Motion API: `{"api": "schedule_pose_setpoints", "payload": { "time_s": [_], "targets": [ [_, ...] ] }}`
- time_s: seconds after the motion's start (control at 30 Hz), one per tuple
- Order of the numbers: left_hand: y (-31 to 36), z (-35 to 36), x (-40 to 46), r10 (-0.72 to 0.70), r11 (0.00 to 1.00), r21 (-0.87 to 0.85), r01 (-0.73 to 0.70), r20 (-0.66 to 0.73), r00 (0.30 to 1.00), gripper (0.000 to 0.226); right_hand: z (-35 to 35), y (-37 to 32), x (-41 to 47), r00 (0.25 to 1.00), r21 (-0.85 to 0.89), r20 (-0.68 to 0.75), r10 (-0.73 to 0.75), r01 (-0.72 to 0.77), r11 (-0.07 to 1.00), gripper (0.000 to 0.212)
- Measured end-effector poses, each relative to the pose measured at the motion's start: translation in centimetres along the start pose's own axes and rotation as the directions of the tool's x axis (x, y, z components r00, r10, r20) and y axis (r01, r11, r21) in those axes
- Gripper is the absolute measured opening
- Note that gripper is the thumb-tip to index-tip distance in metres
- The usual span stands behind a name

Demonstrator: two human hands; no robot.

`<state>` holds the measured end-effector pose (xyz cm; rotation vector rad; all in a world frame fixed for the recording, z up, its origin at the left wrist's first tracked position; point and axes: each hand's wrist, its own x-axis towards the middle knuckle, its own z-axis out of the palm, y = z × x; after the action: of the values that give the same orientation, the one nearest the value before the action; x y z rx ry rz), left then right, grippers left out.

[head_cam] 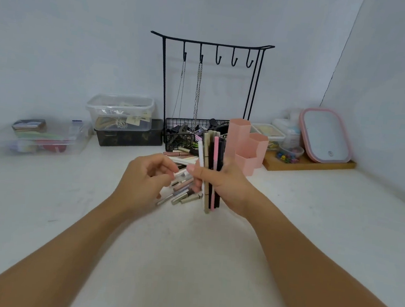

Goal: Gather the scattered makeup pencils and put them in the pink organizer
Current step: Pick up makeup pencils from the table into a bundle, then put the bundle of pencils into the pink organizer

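We hold a bunch of makeup pencils (210, 171) in our right hand (221, 182). The fingers and thumb are curled tight round the middle of the bunch, and the pencils stand almost straight up above the white table (187, 262). There is a white one, a pink one, some black ones and some tan ones.

Our left hand (145, 180) is just beside the bunch. Its fingers are bent in loosely, with the thumb and first finger close together, and it looks like it holds nothing — we cannot be fully sure.

The pink organizer (246, 145) stands near the back edge of the table, just behind our right hand. It has three cups, tall to short, with open tops.

More makeup sticks and tubes (181, 190) lie in a messy pile on the table under and behind our hands, in the middle of the table.

We think these pencils are light, thin and hard. They look smooth, so they may slip and slide past each other if we hold them loosely. The best spot to hold is the middle, with the whole hand squeezing the bunch — that keeps them together. Loose ones on the table may roll, so we would pinch each near its middle.
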<state>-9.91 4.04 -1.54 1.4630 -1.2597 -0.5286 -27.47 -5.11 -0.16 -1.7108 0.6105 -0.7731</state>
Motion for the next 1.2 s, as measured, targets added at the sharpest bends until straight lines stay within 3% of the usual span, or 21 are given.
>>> {"api": "schedule_pose_setpoints", "payload": {
  "time_s": [0.07,0.13,0.23,0.3,0.43,0.53,0.67,0.77,0.83,0.87,0.93,1.0,1.2],
  "targets": [
    [-0.1,0.3,-0.1,0.002,1.000,-0.010,-0.003,-0.014,1.000,0.022,-0.2,-0.2,0.3,0.998,0.014,-0.063,-0.001,0.002,1.000,0.018],
    [-0.3,0.6,-0.1,0.001,1.000,-0.020,-0.001,-0.027,1.000,0.030,-1.4,-1.1,0.7,0.965,-0.047,-0.264,-0.008,-0.004,0.999,0.018],
    [-0.3,0.7,-0.1,0.025,1.000,-0.015,-0.026,-0.040,0.999,0.032,-4.6,-1.8,0.9,0.853,-0.395,-0.495,-0.168,-0.048,0.917,0.018],
    [-0.3,0.9,-0.2,0.058,0.998,0.013,-0.057,-0.029,0.998,0.031,-5.9,-1.2,1.0,0.863,-0.536,-0.471,-0.182,-0.116,0.836,0.017],
    [-0.3,1.2,-0.3,0.091,0.995,0.045,-0.091,-0.002,0.996,0.027,-6.0,-0.2,0.7,0.917,-0.629,-0.399,-0.023,-0.255,0.734,0.037],
    [-0.6,1.1,-0.2,0.094,0.994,0.062,-0.095,0.006,0.996,0.027,-6.2,-0.9,0.6,0.911,-0.670,-0.411,-0.041,-0.272,0.691,0.025],
    [-0.8,1.2,-0.1,0.092,0.993,0.069,-0.093,0.017,0.996,0.029,-6.8,-3.3,-0.5,0.928,-0.642,-0.365,0.076,-0.310,0.701,0.016],
    [-1.0,1.2,0.0,0.098,0.991,0.092,-0.100,0.026,0.995,0.031,-7.7,-5.0,-1.0,0.872,-0.495,-0.486,-0.068,-0.210,0.843,0.011],
    [-1.0,1.3,0.0,0.100,0.990,0.100,-0.102,0.030,0.995,0.030,-8.7,-5.6,-0.8,0.759,-0.213,-0.637,-0.135,-0.005,0.977,0.010],
    [-0.9,1.4,0.0,0.108,0.988,0.105,-0.110,0.031,0.994,0.028,-9.2,-5.6,-0.6,0.696,-0.085,-0.706,-0.128,0.097,0.992,0.013],
    [-0.7,1.5,-0.1,0.132,0.984,0.117,-0.136,0.045,0.990,0.022,-10.2,-5.2,0.0,0.612,0.120,-0.788,-0.064,0.255,0.960,0.016],
    [-0.6,1.5,-0.3,0.144,0.980,0.131,-0.150,0.058,0.988,0.020,-10.8,-4.6,0.8,0.594,0.302,-0.804,0.029,0.366,0.880,0.013],
    [-1.1,1.3,0.1,0.156,0.978,0.135,-0.159,0.031,0.987,0.019,-12.4,-2.8,3.1,0.633,0.444,-0.761,0.144,0.346,0.826,0.017]
  ]
}}
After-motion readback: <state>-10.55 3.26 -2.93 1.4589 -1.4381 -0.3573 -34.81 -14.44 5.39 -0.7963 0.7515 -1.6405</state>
